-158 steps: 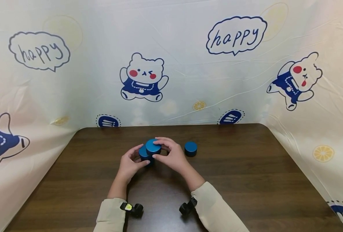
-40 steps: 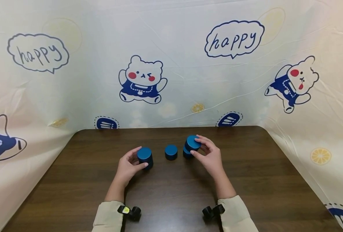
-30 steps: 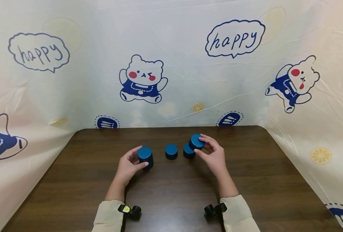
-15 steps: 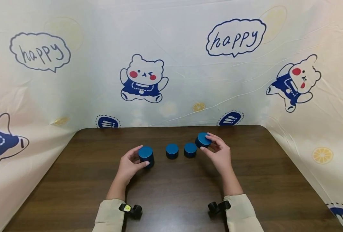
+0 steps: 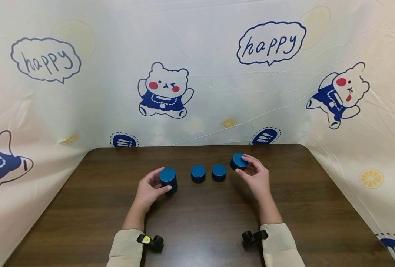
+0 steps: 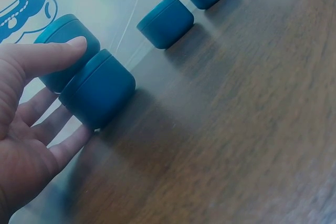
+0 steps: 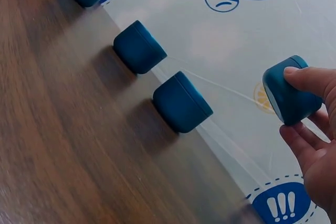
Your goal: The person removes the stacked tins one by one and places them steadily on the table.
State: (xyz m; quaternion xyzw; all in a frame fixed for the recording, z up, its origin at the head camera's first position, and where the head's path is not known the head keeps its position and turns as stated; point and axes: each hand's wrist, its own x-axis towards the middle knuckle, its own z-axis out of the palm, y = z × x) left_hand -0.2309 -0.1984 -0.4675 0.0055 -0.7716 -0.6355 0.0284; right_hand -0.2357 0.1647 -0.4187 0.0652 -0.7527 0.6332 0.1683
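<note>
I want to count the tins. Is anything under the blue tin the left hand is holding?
Yes. The left hand grips a stack: a top tin sits on a bottom tin, which stands on the table. Whether anything is inside them cannot be seen.

"happy" in handwritten navy script, inside a speech bubble [image 5: 271, 40] printed on the backdrop cloth [image 5: 204, 55], upper right. Same word in 2nd bubble [image 5: 45, 58], upper left. Navy oval badge [image 7: 281, 205] w/ "!!!" on the cloth in the right wrist view. Nothing readable on the blue tins.
</note>
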